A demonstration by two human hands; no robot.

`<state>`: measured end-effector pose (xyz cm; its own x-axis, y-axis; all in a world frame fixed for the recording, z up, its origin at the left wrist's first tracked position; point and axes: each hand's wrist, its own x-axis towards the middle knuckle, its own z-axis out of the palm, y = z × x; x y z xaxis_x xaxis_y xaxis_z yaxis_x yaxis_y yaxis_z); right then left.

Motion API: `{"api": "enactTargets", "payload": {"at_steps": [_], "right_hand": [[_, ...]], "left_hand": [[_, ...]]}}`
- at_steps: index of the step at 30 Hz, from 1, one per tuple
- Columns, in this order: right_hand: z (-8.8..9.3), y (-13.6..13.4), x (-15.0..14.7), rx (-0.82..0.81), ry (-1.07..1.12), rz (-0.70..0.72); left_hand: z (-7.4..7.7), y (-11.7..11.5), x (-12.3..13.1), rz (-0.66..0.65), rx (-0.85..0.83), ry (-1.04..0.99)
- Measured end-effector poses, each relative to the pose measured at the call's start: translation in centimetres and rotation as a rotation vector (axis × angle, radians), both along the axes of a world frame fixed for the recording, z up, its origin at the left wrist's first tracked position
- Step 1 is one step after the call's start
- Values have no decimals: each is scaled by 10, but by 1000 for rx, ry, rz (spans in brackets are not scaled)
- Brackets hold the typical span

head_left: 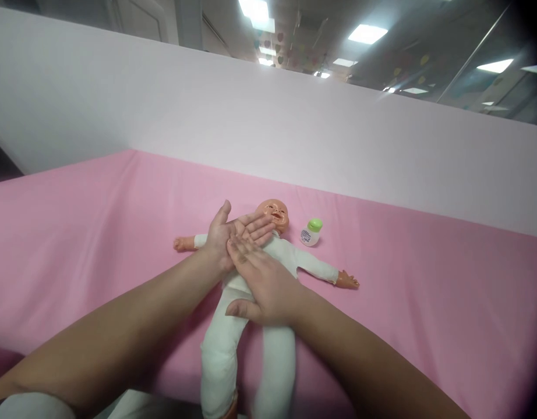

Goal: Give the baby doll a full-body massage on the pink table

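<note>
A baby doll [279, 247] with a white cloth body lies on its back on the pink padded surface [373, 250], arms spread to both sides. Over its chest, my left hand [237, 233] is turned palm up with the fingers stretched out. My right hand [268, 282] lies palm down, its fingertips touching the left palm near the wrist and its thumb apart. Neither hand holds anything that I can see. Beside the doll's head stands a small clear bottle [311, 235] with a green cap. My hands hide part of the doll's torso.
Behind the pink surface rises a white wall panel [268, 122]. Above it is glass [382, 64] showing bright ceiling lights and small heart shapes. The front edge of the pink surface runs below the doll's legs, close to my body.
</note>
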<state>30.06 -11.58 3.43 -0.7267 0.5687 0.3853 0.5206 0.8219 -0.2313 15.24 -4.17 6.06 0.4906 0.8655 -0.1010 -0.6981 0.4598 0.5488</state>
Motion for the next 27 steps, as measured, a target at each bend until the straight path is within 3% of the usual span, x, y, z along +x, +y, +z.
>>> {"api": "enactTargets", "payload": {"at_steps": [4, 8, 13, 19, 27], "right_hand": [[-2, 8, 1, 11, 18, -128], [-2, 17, 6, -19, -12, -244], [0, 15, 10, -17, -62, -149], [-1, 4, 4, -1, -55, -3], [-1, 12, 5, -3, -35, -186]], "left_hand": [[6, -17, 13, -14, -25, 53], [11, -16, 11, 4, 15, 27], [7, 5, -6, 99, 51, 59], [2, 5, -6, 20, 70, 24], [11, -24, 15, -52, 15, 67]]}}
